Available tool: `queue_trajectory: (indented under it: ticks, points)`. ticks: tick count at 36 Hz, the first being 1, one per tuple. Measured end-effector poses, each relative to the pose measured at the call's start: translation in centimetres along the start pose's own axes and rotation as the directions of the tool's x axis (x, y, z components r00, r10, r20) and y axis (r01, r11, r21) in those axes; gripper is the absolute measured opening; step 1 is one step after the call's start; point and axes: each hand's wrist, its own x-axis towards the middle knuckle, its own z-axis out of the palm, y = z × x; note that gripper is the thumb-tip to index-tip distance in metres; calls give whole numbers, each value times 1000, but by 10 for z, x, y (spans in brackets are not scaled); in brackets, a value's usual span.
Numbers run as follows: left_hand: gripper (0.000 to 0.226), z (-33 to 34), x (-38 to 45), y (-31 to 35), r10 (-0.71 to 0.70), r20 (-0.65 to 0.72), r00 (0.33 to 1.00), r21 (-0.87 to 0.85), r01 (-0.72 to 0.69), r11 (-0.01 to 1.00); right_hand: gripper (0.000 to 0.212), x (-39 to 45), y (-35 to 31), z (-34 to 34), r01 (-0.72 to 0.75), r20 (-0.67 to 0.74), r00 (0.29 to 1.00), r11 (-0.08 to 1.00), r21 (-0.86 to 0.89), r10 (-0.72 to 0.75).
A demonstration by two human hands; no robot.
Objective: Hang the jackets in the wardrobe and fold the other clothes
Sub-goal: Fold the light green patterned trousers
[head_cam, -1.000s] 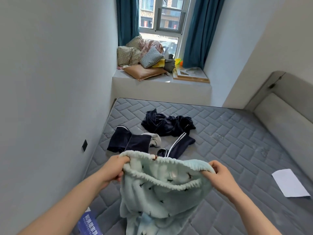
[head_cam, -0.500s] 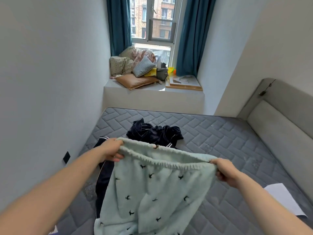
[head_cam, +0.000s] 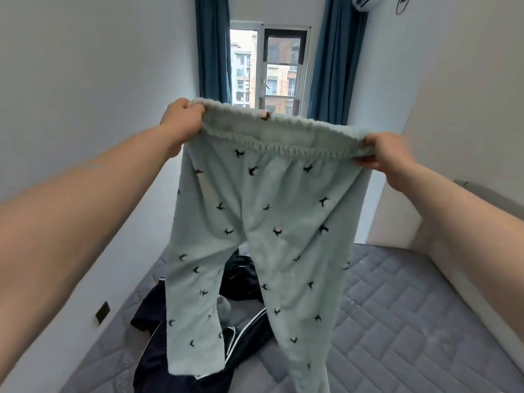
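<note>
Pale green fleece trousers (head_cam: pixel 263 222) held up by the waistband above the mattress (head_cam: pixel 411 321), legs dangling. Gripped at one waistband end by left hand (head_cam: pixel 183 120), at the other by right hand (head_cam: pixel 388 154). Dark clothes (head_cam: pixel 241 330) heaped underneath. Risk: dangling legs landing twisted on that heap, spoiling the fold.

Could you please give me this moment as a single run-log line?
left hand: grips waistband | right hand: grips waistband | mint pyjama trousers: held up, legs hanging | dark clothes: on mattress
</note>
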Motion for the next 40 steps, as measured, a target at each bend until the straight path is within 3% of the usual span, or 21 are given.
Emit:
queue_trajectory:
  ticks: [3,6,9,12,16,19,25,29,35,40]
  points:
    - [16,0,-3,32,109,-43,993,19,-108,994,3,8,-16,-17,108,-77,991,992,-62,-113]
    - [23,2,-7,49,191,-57,980,46,-189,981,11,8,-24,-33,212,-114,965,960,-183,-235]
    - [15,10,-17,50,252,-35,967,98,-247,964,16,3,-19,-47,287,-99,945,937,-202,-311]
    - [12,22,-33,44,281,-1,960,119,-279,953,22,-5,-5,-62,291,-86,943,925,-245,-320]
    - [14,41,-60,23,276,117,954,206,-295,933,51,-20,25,-80,251,-36,960,916,-313,-276]
    - [12,53,-87,-11,264,248,932,292,-331,897,46,-39,64,-92,193,32,979,880,-433,-199]
    - [13,82,-175,-119,0,515,857,390,-234,891,35,-97,174,-106,112,209,976,707,-698,52]
    - [16,95,-254,-197,-184,601,778,434,-125,892,33,-157,260,-109,83,259,939,583,-809,226]
    - [6,103,-356,-293,-438,647,625,553,12,833,27,-250,359,-111,15,294,811,483,-875,507]
    - [9,93,-426,-339,-580,660,476,653,16,757,18,-321,397,-107,6,297,692,406,-914,658]
